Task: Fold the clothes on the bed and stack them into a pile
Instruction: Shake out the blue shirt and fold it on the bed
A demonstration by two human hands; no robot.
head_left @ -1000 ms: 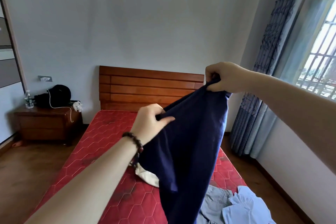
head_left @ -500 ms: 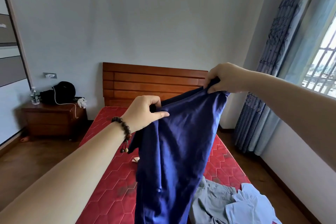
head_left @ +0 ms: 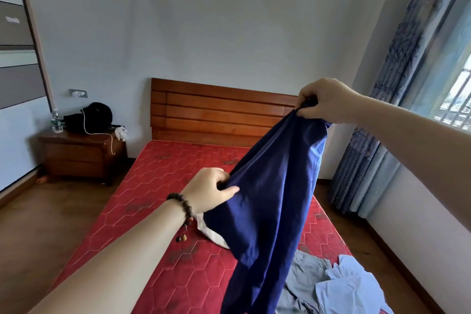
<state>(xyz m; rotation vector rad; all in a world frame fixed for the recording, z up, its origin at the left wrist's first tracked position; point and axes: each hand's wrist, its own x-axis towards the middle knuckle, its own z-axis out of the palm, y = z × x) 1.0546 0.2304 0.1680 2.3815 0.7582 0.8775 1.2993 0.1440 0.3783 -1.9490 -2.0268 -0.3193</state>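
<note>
Both hands hold a navy blue garment (head_left: 270, 201) up in the air above the red mattress (head_left: 142, 201), well clear of the bed, which lets the cloth hang free so its shape can be read before folding. The right hand (head_left: 325, 100) is raised high on the right, in front of the wooden headboard (head_left: 216, 109), with its fingers clenched round a bunched top edge of the fabric. The left hand (head_left: 210, 192), lower and nearer the middle, pinches another edge between thumb and curled fingers; a beaded bracelet (head_left: 182, 208) sits on that wrist. With one grip higher than the other, the cloth slopes and drapes down to the bottom of the view; what kind of garment it is cannot be told.

A pale cloth (head_left: 211, 232) lies on the mattress just behind the hanging fabric, partly hidden. At the near right of the bed lie a grey garment (head_left: 303, 285) and a light blue shirt (head_left: 349, 288), both crumpled and unfolded, touching each other. No folded pile shows, so the task seems to be at an early stage.
</note>
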